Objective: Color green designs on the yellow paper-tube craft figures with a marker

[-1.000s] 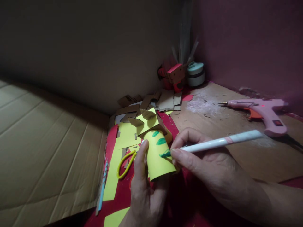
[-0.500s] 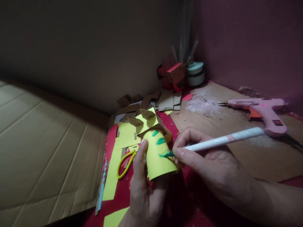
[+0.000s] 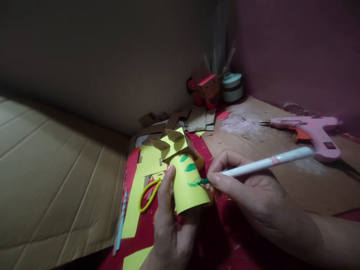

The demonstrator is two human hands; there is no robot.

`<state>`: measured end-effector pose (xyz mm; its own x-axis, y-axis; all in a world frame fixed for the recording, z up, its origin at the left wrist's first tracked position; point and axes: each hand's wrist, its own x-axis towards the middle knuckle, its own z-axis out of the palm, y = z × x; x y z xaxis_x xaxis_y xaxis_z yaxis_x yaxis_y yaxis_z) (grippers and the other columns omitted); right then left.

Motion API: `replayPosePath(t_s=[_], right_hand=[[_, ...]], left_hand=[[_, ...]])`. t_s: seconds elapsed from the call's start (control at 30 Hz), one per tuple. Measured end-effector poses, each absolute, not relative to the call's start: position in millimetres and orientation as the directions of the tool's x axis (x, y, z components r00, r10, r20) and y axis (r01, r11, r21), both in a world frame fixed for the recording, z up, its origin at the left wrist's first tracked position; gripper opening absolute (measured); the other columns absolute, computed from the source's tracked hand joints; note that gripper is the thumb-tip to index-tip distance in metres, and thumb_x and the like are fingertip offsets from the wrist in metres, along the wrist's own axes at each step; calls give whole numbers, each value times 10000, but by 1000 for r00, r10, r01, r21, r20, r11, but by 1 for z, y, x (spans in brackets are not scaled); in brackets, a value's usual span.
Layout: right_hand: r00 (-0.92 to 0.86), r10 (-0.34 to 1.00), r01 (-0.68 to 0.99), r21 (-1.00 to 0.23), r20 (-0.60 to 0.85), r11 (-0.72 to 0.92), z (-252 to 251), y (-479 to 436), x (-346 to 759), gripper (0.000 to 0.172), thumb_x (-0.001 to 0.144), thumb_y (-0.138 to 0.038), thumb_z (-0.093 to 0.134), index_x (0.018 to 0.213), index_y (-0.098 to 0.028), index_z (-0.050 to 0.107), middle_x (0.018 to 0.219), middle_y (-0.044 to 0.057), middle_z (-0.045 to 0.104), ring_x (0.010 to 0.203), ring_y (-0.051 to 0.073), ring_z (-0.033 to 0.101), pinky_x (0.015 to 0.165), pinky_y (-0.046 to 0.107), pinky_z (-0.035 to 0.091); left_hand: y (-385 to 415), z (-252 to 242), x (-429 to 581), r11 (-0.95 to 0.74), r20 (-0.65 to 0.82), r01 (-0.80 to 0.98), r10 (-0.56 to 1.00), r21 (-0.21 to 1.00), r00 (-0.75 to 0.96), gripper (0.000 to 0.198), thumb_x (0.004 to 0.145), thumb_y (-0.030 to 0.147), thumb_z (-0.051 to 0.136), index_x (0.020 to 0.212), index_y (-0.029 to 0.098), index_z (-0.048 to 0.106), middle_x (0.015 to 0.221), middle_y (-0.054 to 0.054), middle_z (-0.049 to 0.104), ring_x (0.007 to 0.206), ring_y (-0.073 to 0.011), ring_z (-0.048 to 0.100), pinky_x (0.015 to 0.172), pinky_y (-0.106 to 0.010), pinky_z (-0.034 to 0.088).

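My left hand (image 3: 171, 221) is closed around a yellow paper tube figure (image 3: 185, 200), its thumb lying along the near side. A boxy yellow-topped cardboard head (image 3: 174, 144) with two upright cardboard ears sits at the figure's upper end. Three green leaf-shaped marks (image 3: 190, 167) run down the tube, the lowest only partly filled in. Between thumb and fingers, my right hand (image 3: 242, 187) pinches a white felt-tip marker (image 3: 261, 165); its green tip touches the lowest mark. Yellow-handled scissors (image 3: 149, 195) lie left of the figure, their blades hidden.
A pink glue gun (image 3: 309, 131) with a red light lies on a wooden board (image 3: 295, 187) at right. Cardboard scraps (image 3: 197, 118), a lidded pot (image 3: 232, 88) and a red figure (image 3: 208, 90) stand behind. A blue pencil (image 3: 122, 221) lies beside the large cardboard sheet (image 3: 56, 180).
The marker's tip has shifted slightly right along the lowest green mark, and my right hand has moved a little with it. My left hand and the figure stay nearly still.
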<state>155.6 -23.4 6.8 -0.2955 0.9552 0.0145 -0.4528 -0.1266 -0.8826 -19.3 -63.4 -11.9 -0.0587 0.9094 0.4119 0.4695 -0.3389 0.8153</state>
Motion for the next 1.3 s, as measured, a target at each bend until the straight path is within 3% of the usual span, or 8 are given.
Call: replayPosePath(t_s=[0.27,0.53,0.83,1.03,1.17,1.3], right_hand=[[-236,971,-435,-898,47,-62,5,-21,156,205,972,-308,694,796,-234,617,736,-51,592,711,126,510,660,253,441],[-282,958,-469,-878,49,-93,7,-24,154,166,957,-293,709,822,-243,626,724,-48,613,686,120,545,618,238,466],[-282,959,-452,-885,24,-110,5,-21,153,182,962,-319,708,822,-242,621,732,-48,623,707,127,543,648,252,452],[-257,966,-440,-893,23,-96,5,-18,154,194,964,-325,677,809,-237,599,730,-46,609,709,142,529,658,275,450],[-228,973,-386,-919,17,-75,6,-15,154,187,941,-295,675,786,-229,593,711,-49,568,688,137,489,636,274,429],[-252,967,-440,-894,40,-78,4,-17,154,180,964,-314,671,817,-238,601,737,-42,600,716,147,518,666,287,443]], left_hand=[[-61,-10,-23,-365,409,456,913,812,4,684,987,222,691,1586,411,421,1488,-71,677,1245,-285,729,1063,-429,609],[-64,-11,-19,-358,400,387,916,850,-32,667,982,254,702,1582,379,439,1424,-99,719,1206,-335,749,1093,-551,591],[-63,-11,-20,-352,394,396,919,848,-27,665,989,263,694,1583,394,425,1422,-89,717,1154,-317,769,1010,-514,640],[-62,-8,-23,-365,413,482,911,796,8,694,982,211,696,1587,406,417,1462,-74,695,1213,-283,746,1023,-411,627],[-61,-9,-23,-373,431,481,902,794,-11,666,990,239,689,1584,389,427,1453,-78,698,1231,-293,734,1060,-451,606],[-62,-9,-21,-341,406,467,913,816,-42,667,981,252,703,1577,386,434,1413,-81,725,1191,-307,756,1037,-486,624]])
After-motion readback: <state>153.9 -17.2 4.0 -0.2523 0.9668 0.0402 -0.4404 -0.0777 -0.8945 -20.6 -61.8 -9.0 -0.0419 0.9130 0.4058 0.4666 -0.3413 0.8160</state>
